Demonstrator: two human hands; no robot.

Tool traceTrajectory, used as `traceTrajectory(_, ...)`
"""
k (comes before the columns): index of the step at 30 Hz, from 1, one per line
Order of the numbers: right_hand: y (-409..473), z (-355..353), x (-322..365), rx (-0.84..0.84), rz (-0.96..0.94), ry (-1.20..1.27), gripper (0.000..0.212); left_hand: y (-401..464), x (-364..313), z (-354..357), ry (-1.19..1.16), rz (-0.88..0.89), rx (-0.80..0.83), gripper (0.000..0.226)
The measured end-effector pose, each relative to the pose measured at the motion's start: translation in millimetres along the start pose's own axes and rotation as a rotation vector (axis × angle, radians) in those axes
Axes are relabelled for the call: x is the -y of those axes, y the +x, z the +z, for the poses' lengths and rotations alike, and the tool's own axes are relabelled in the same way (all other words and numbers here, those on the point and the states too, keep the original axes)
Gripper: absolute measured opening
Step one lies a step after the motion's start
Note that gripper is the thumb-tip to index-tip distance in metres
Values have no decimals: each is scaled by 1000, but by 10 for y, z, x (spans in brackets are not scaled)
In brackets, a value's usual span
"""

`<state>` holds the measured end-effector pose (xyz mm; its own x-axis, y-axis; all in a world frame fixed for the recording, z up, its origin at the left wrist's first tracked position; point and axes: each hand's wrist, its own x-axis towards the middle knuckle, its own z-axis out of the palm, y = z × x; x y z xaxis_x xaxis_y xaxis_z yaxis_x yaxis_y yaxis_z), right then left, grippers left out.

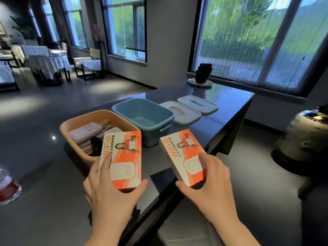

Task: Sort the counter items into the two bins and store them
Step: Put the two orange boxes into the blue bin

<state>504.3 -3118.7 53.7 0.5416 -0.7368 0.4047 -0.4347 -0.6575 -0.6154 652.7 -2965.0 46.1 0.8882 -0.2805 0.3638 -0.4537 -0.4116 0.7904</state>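
My left hand point(108, 189) grips an orange-and-white WiFi box point(122, 157) by its near end, held above the dark counter point(221, 121) beside the orange bin point(78, 121). My right hand point(211, 181) holds a second matching WiFi box point(182, 153) the same way, to the right. The orange bin contains pale pink power banks point(83, 134) with cables. Behind it stands the blue bin point(142, 112), which looks bare inside.
Two lids lie beyond the blue bin: one with an orange handle point(181, 112), one with a blue handle point(197, 104). A dark ornament on a plate point(201, 75) sits at the counter's far end. A bottle point(7, 185) stands at left, a large jar point(307, 137) on the right.
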Motion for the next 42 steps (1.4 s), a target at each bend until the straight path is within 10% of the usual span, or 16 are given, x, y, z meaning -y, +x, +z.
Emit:
traceTrajectory(18,2332,962,-478,174,-114,31,101,1608,-185,1213,168,-95,-189,107)
traceTrajectory(33,4007,1810,-562,502,-519,172,96,2355,-365,1926,317,-278,-526,105)
traceTrajectory(42,4559,2523,-293,829,-906,-175,90,2486,-227,1708,391,-350,-593,103)
